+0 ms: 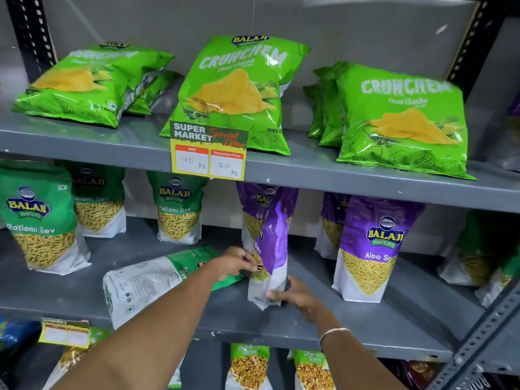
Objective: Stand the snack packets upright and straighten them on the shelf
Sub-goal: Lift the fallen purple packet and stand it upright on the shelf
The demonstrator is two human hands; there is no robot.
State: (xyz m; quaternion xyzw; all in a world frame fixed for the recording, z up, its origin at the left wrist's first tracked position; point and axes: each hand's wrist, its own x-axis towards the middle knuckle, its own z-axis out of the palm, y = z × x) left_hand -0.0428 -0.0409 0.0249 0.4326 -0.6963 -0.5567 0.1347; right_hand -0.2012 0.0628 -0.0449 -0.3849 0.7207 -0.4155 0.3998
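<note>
I am gripping a purple-and-white plastic Aloo Sev packet (268, 249) with both hands on the grey metal middle shelf (351, 327): my left hand (237, 261) is pinching its side, my right hand (295, 298) is clasping its base, holding it upright.

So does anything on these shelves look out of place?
Yes. A green-and-white Ratlami Sev packet lies flat on the grey middle shelf among upright ones. The purple Aloo Sev packet in both hands is turned sideways. The top-left green Crunchem bags have toppled.
</note>
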